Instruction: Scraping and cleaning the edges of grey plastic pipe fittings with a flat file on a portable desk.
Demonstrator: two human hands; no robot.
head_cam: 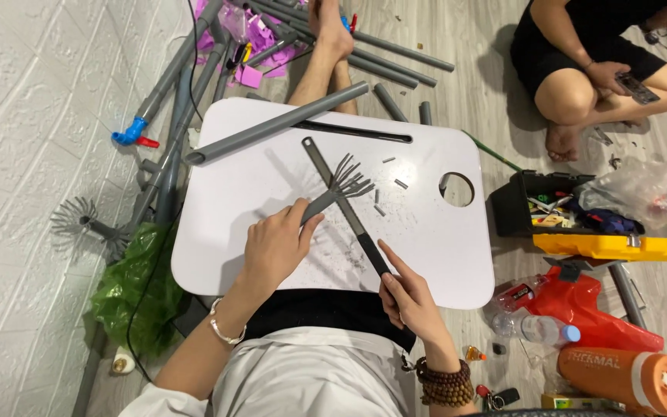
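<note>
left hand point(275, 245) on white rounded lap table point(233, 255), pinching grey plastic strip cut into splayed prongs point(333, 193) at table middle. right hand point(409, 297) at near edge, holding long flat black-handled file point(347, 207) lying across strip. long grey plastic pipe point(279, 123) diagonal over far left corner. small grey cut-off bits point(400, 184) right of prongs. round hole point(457, 189) near right edge. black and yellow toolbox point(580, 224) on floor right of table. crumpled green plastic bag point(129, 289) on floor left.
</note>
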